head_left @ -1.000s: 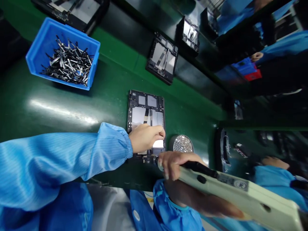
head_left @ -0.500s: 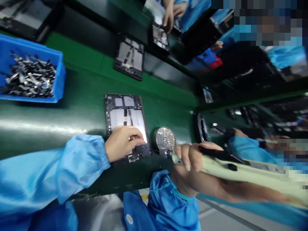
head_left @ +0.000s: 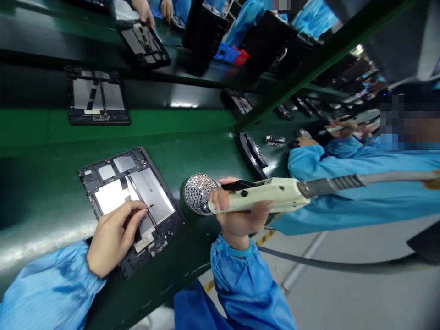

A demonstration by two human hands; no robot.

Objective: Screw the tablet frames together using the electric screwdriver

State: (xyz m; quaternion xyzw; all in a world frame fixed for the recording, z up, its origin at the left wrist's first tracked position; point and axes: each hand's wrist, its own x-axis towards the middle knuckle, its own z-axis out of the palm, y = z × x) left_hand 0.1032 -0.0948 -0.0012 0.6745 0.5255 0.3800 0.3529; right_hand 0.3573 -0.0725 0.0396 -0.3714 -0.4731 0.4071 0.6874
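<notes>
Our right grip point(head_left: 237, 213) clamped on cream electric screwdriver point(head_left: 271, 192), long axis near level, bit pointing left into round screw dish point(head_left: 199, 193); left grip point(head_left: 115, 240) pinching thin black pick point(head_left: 150, 206) over tablet frame point(head_left: 154, 181).

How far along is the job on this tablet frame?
Done: the tablet frame lies on the green bench with its silver panels and black strips in place. In hand: the left hand rests on a panel, pinching something thin; the right hand grips a cream electric screwdriver, its tip at the screw dish. Left: the dish holds many screws; whether any are fitted is too small to tell.
</notes>
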